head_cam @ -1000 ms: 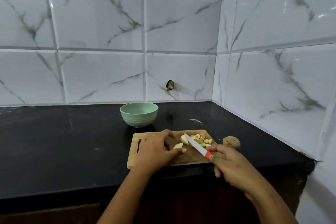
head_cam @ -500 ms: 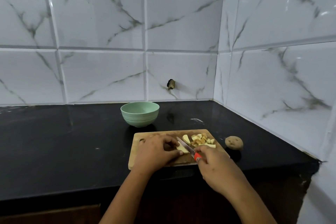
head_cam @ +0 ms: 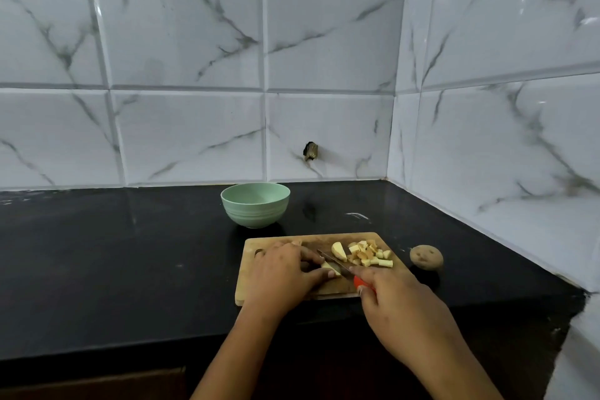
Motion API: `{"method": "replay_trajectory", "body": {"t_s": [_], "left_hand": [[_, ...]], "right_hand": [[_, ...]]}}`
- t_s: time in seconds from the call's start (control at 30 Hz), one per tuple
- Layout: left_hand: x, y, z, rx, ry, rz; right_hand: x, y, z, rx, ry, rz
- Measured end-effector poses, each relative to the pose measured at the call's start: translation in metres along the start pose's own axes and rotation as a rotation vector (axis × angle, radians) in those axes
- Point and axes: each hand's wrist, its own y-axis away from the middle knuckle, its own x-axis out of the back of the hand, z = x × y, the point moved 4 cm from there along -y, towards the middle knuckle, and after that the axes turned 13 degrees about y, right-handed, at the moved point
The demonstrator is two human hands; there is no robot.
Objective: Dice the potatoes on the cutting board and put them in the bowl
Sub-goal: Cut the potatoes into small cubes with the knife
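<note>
A wooden cutting board [head_cam: 328,289] lies on the black counter. My left hand [head_cam: 282,273] pinches a pale potato piece [head_cam: 330,268] against the board. My right hand [head_cam: 396,305] grips a knife [head_cam: 337,261] by its red handle, and the blade lies across that piece. A larger potato wedge [head_cam: 338,250] and a heap of diced potato [head_cam: 370,256] lie on the board's far right part. A whole unpeeled potato [head_cam: 426,256] sits on the counter just right of the board. The light green bowl [head_cam: 255,204] stands behind the board and looks empty.
The black counter [head_cam: 130,263] stretches to the left and ends at tiled walls behind and to the right, forming a corner. A small dark hole [head_cam: 310,151] marks the back wall. The counter's front edge runs just below the board.
My right hand has brought the knife left and down from a raised slant onto the piece under my left fingers. The left hand stays on the piece.
</note>
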Motion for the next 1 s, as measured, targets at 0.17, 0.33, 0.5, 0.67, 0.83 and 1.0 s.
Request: {"method": "replay_trajectory", "body": {"t_s": [0.17, 0.33, 0.5, 0.67, 0.83, 1.0], "left_hand": [[-0.001, -0.001, 0.0, 0.003, 0.004, 0.001], [-0.004, -0.004, -0.005, 0.01, 0.034, -0.005], [-0.006, -0.005, -0.006, 0.019, 0.056, -0.007], [-0.007, -0.003, -0.005, 0.017, 0.063, 0.025], [-0.005, 0.0, -0.003, 0.025, 0.049, 0.075], [-0.005, 0.001, -0.003, 0.009, -0.011, 0.104]], "right_hand": [[0.001, -0.001, 0.003, 0.021, -0.014, -0.05], [-0.001, -0.005, -0.001, 0.028, 0.074, -0.107], [-0.017, -0.014, -0.01, 0.039, 0.189, -0.152], [-0.022, -0.025, -0.021, 0.037, 0.294, -0.204], [-0.019, -0.02, -0.02, 0.083, 0.269, -0.173], [-0.019, 0.005, -0.011, 0.092, 0.22, -0.101]]}}
